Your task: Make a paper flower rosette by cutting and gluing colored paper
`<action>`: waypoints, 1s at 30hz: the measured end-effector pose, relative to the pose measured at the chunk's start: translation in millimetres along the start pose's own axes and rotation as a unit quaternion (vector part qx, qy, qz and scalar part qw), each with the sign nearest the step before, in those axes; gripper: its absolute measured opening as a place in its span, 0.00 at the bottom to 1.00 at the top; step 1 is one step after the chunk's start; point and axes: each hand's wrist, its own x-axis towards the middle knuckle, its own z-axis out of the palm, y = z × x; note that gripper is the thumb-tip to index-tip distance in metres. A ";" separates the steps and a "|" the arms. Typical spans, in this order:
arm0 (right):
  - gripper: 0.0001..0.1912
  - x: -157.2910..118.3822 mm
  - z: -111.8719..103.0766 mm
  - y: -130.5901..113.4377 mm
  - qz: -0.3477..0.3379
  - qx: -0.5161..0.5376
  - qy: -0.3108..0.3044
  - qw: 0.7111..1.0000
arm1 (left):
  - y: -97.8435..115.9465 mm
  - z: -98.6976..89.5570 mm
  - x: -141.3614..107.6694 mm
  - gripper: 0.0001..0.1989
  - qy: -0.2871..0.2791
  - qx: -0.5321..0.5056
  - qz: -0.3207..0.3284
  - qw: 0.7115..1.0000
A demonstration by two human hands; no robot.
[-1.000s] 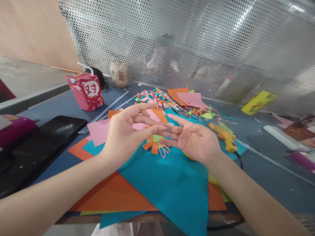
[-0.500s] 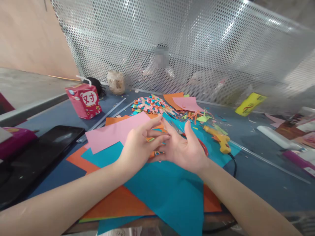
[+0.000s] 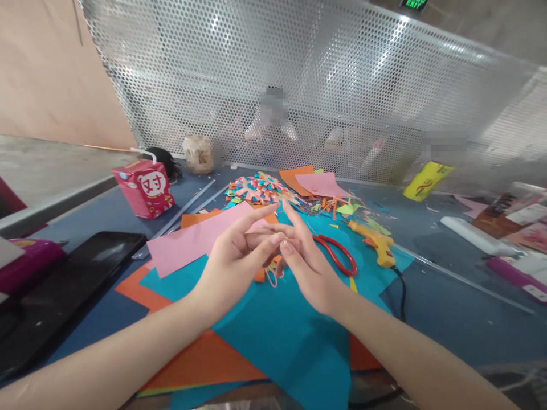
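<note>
In front of me, above the coloured paper, my left hand (image 3: 233, 259) and my right hand (image 3: 314, 265) meet at the fingertips. The thumbs press together and both index fingers point forward, while the other fingers curl inward against each other. Anything small between the fingers is hidden. Just below them show an orange paper piece (image 3: 260, 275) and a thin pink paper loop (image 3: 272, 277). Under the hands lies a large blue sheet (image 3: 290, 336), with a pink sheet (image 3: 179, 245) to the left. Red-handled scissors (image 3: 342, 256) rest right of my right hand.
Fringed paper flowers (image 3: 260, 188) and paper scraps (image 3: 333, 208) lie toward the perforated metal screen (image 3: 239, 74). A yellow glue gun (image 3: 378, 242) with a black cord is at right. The drink carton (image 3: 145, 188) and black phone (image 3: 81, 290) are at left.
My right hand has turned inward from an open palm, its thumb folding down to meet my left thumb. The scissors' red handles are now uncovered. The view has shifted slightly.
</note>
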 end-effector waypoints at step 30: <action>0.14 28.0 -64.5 -2.1 -0.151 -0.286 0.298 0.898 | -8.1 -19.8 12.9 0.19 0.033 0.213 0.007 0.977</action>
